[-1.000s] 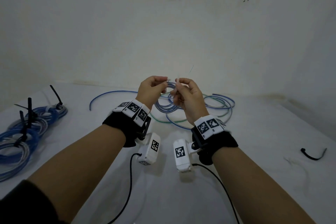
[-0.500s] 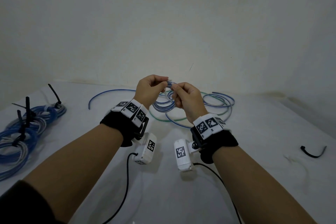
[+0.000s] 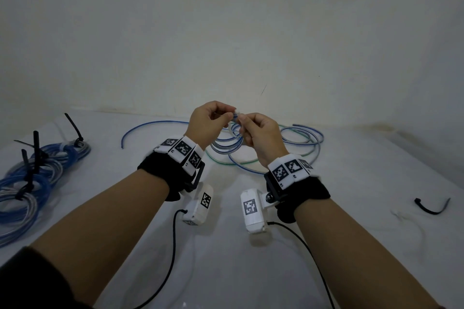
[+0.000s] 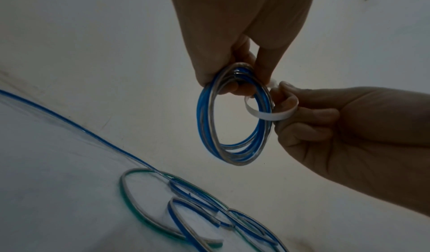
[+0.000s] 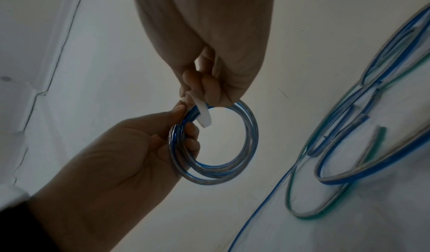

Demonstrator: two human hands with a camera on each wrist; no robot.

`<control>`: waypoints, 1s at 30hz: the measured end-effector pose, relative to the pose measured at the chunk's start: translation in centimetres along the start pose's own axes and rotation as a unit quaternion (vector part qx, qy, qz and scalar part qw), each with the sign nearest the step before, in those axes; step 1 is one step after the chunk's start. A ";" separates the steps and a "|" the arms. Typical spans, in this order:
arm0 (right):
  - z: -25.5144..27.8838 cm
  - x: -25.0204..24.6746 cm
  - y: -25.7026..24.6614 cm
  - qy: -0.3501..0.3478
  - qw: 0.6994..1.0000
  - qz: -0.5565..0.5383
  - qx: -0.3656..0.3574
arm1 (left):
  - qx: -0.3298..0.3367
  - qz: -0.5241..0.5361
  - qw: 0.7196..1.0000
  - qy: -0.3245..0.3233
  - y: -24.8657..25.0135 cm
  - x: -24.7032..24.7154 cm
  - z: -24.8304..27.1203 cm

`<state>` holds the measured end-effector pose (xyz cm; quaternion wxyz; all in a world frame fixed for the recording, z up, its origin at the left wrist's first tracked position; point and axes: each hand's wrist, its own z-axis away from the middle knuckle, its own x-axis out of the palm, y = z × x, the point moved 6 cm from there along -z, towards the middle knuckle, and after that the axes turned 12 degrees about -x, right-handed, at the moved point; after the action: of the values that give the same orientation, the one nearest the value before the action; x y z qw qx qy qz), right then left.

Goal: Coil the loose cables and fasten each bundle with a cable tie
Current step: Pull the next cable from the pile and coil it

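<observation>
A small coil of blue and clear cable (image 3: 226, 149) (image 4: 210, 112) (image 5: 246, 145) hangs in the air over the table. My left hand (image 3: 227, 115) (image 4: 235, 79) grips the coil's top strands between thumb and fingers. My right hand (image 3: 242, 124) (image 5: 200, 90) pinches a white cable tie (image 4: 263, 115) (image 5: 203, 114) right beside that grip. The tie curves across the coil's strands and its free end hangs loose inside the ring. Where the tie's head sits is hidden by my fingers.
Loose blue and green-edged cables (image 3: 301, 138) lie on the white table (image 3: 251, 271) behind my hands, close to the wall. Several coiled blue bundles (image 3: 37, 170) fastened with black ties lie at the left. One black cable tie (image 3: 430, 208) lies at the right.
A second ago the white tie's end stood up between my hands; now it bends down round the coil's strands. Both hands have stayed almost in place, slightly higher.
</observation>
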<state>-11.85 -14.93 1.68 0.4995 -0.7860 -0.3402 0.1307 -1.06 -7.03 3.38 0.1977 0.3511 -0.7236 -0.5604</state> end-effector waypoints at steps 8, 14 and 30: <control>0.0 -0.3 -0.3 0.028 0.999 -0.022 -0.017 | 0.032 -0.023 0.999 -0.008 0.0 0.3 0.2; -0.1 -0.4 -0.3 -0.009 1.000 -0.019 0.004 | 0.042 -0.070 0.997 -0.016 0.2 0.4 0.1; 0.1 -1.3 -0.3 -0.037 0.991 0.127 -0.017 | -0.010 -0.039 0.995 0.087 -0.8 -0.3 -0.7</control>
<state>-13.01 -15.68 1.72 0.4524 -0.8258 -0.2580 0.2165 -0.18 -7.42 2.86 0.2413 0.4244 -0.6840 -0.5420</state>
